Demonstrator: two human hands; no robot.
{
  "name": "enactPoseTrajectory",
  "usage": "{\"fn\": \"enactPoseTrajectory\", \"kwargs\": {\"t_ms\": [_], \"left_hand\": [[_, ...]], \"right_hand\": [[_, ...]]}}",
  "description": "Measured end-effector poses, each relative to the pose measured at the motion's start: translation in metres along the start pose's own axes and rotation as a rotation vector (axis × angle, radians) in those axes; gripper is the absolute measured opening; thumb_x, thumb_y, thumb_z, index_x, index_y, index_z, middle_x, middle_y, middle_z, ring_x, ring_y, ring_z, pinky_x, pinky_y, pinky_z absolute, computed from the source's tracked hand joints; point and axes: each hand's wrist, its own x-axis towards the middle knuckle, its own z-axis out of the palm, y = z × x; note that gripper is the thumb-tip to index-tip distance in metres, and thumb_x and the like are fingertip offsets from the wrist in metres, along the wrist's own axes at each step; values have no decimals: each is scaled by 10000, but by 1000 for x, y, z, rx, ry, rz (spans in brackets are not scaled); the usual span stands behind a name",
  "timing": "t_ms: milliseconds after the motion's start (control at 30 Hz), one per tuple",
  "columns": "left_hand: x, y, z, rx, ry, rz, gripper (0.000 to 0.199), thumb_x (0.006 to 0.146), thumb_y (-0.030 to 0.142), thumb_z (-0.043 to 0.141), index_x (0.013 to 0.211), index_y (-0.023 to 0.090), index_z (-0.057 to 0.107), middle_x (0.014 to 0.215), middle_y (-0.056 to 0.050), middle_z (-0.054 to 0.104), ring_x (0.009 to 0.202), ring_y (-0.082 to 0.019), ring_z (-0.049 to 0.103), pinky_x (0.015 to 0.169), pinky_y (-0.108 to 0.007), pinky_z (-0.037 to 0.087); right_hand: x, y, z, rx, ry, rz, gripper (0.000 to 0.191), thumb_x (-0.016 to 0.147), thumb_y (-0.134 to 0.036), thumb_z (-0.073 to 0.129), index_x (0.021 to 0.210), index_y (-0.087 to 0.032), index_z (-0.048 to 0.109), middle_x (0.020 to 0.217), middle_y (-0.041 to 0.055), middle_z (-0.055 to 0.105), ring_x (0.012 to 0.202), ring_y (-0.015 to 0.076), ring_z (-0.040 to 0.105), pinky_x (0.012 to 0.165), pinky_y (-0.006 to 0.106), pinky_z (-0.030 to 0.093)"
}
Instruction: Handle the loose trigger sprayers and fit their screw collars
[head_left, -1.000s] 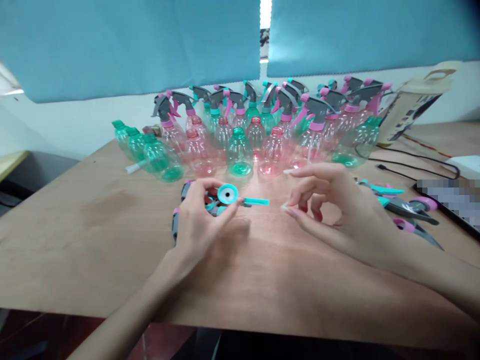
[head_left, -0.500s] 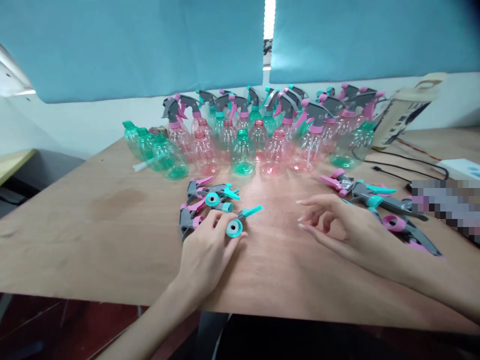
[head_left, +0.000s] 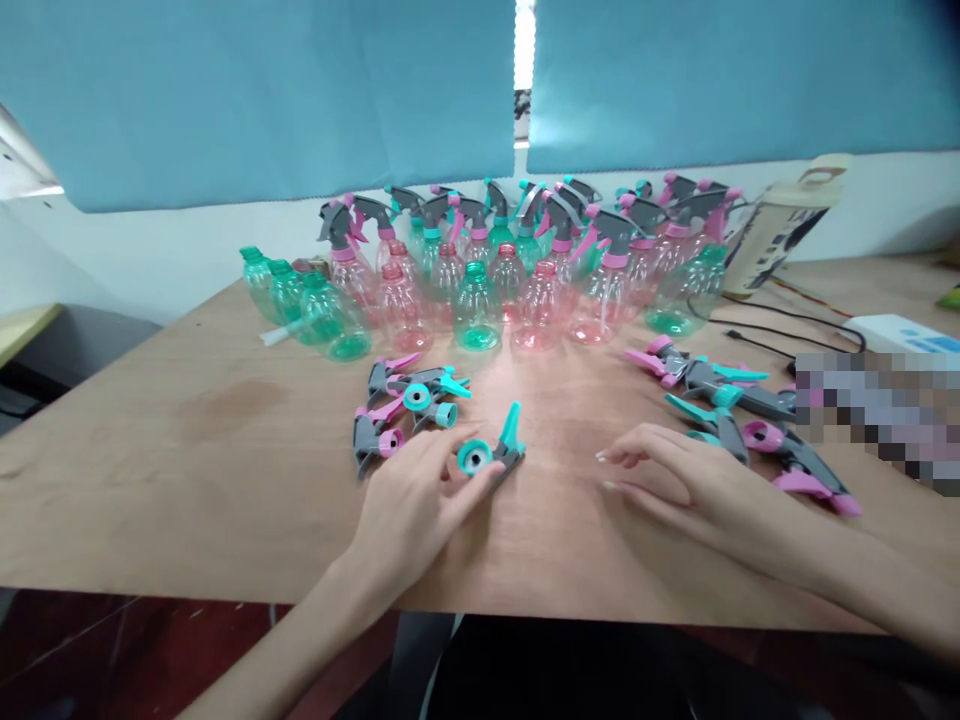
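Observation:
Between the thumb and fingers of my left hand [head_left: 409, 500] is a grey-and-teal trigger spray head [head_left: 510, 450], its round teal collar facing me and its trigger pointing away. Just left of that hand, several loose spray heads lie in a group, among them a grey-and-pink spray head [head_left: 367, 438]. My right hand [head_left: 697, 480] hovers low over the table with thumb and fingers apart, holding nothing. Close by it lies a second group of spray heads, including a teal-trigger one [head_left: 724, 432] and a pink-collared one [head_left: 806, 465].
Behind the hands stand rows of clear bottles, some uncapped like the green bottle [head_left: 478, 310], others with spray heads fitted, like a pink bottle [head_left: 598, 305]. A beige carton-like container [head_left: 784, 225], black cables [head_left: 802, 320] and a white box [head_left: 900, 338] are at the right of the wooden table [head_left: 150, 480].
The spray head in my left hand has turned, its trigger swinging upright and its grey body coming into view. My right hand stays open, its fingers slightly lower. The view has shifted a little.

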Motion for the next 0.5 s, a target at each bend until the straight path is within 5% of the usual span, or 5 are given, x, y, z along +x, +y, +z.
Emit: {"fn": "enactPoseTrajectory", "kwargs": {"t_ms": [133,300,500], "left_hand": [[17,-7,-5,61,-51,-112,278,875,441,504,927,196,625,749,-27,630,729,-212,589,679,-321,449],[23,-16,0,167,9,-70,262,873,432,505,839,196,614,841,-58,639,830,-243,592,729,-332,419],[24,-11,1,337,-61,-267,335,882,514,433,809,205,540,604,-26,609,530,-211,572,478,-254,280]], "right_hand": [[1,2,0,8,1,7,169,892,-301,455,989,-216,563,1004,58,637,918,209,611,771,374,507],[-1,8,1,23,-29,46,171,886,-318,479,1007,-224,556,1039,50,616,962,211,585,827,401,479],[-4,17,0,0,-5,64,199,882,-336,483,1020,-215,560,1041,65,617,974,228,585,836,416,478]]}}
